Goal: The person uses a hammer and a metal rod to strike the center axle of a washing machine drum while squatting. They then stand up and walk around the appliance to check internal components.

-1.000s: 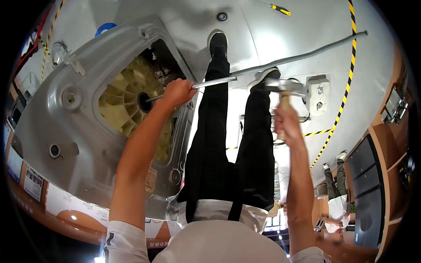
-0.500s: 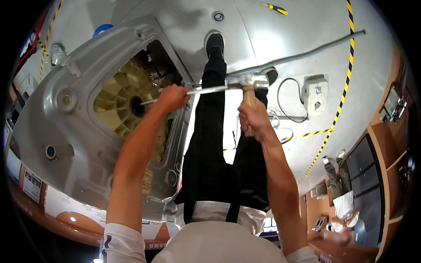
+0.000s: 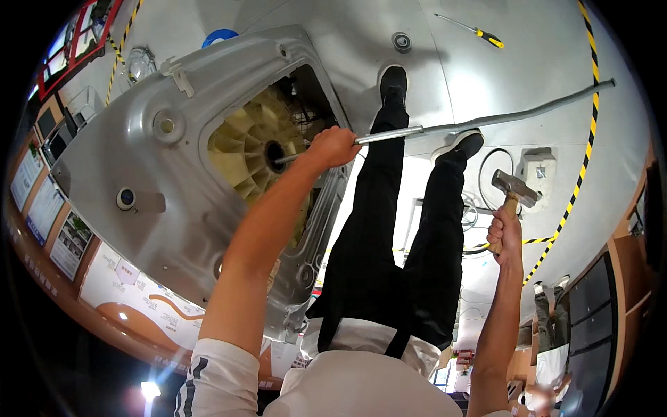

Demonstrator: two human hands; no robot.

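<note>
My left hand [image 3: 335, 147] is wrapped round a metal rod [image 3: 390, 135]. One end of the rod enters the dark round hub at the centre of a yellowed, ribbed plastic drum [image 3: 240, 139]. The drum shows through the opening of a grey metal appliance casing [image 3: 142, 229] lying on its side; the rod's tip inside the hub is hidden. Off to the right, my right hand [image 3: 507, 233] grips the wooden handle of a hammer [image 3: 514, 189]. Its steel head is up, well apart from the rod's free end.
A long grey hose [image 3: 521, 117] lies on the floor past my feet. Beyond are a yellow-black screwdriver [image 3: 489, 37] and a small metal ring [image 3: 401, 42]. A pale socket box [image 3: 539, 174] with a black cable lies by striped tape [image 3: 589, 142]. Another person [image 3: 552, 365] is at lower right.
My right hand has swung the hammer away to the right from the rod's outer end. My left hand still grips the rod in the hub. The whole view has shifted.
</note>
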